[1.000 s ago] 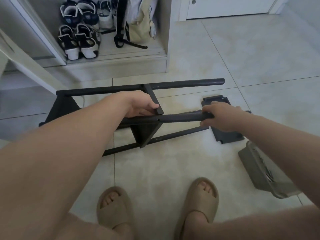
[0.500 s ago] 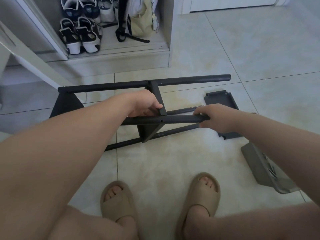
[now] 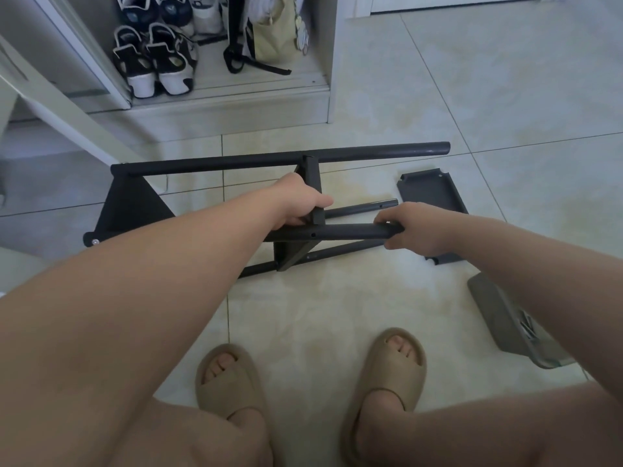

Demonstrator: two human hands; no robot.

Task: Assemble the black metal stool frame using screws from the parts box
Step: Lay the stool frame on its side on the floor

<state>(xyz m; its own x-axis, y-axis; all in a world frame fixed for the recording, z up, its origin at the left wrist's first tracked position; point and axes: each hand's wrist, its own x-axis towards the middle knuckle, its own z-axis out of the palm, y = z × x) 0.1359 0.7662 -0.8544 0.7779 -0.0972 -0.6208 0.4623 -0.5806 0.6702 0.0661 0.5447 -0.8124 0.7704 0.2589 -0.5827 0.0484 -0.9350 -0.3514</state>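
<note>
1. The stool frame [image 3: 215, 162] is laid on its side on the tiled floor [image 3: 337, 315], just ahead of the person's sandals [image 3: 229, 379]. Its legs run left to right. Laid this way, the joints are judged to be easy to reach from above.
2. The short cross brace [image 3: 312, 178] at the middle of the frame is gripped by the left hand [image 3: 296, 202], with the thumb wrapped over its front. This hold appears meant to keep the frame from rolling or sliding while the other end is worked.
3. The free end of the nearest leg [image 3: 350, 231] is clasped by the right hand [image 3: 416, 227], fingers curled over the top and thumb below. The leg is held clear of the floor.
4. A small hole [image 3: 313, 235] is seen in that leg, just beside the lower end of the brace. The leg is therefore judged to be held for lining up with the brace. Whether a screw already sits in this joint cannot be told.
5. No screw or tool is seen in either hand, so fastening here is judged not yet begun.
6. The parts box [image 3: 499, 311] is set on the floor to the right, near the right foot and partly hidden under the right forearm. It is likely kept there for a short reach.
7. A flat grey panel [image 3: 428, 192] lies beyond the right hand, near the leg ends. Its purpose cannot be told.
8. Shoes [image 3: 158, 62] and a bag [image 3: 274, 35] are kept in an open cupboard [image 3: 236, 102] beyond the frame.
</note>
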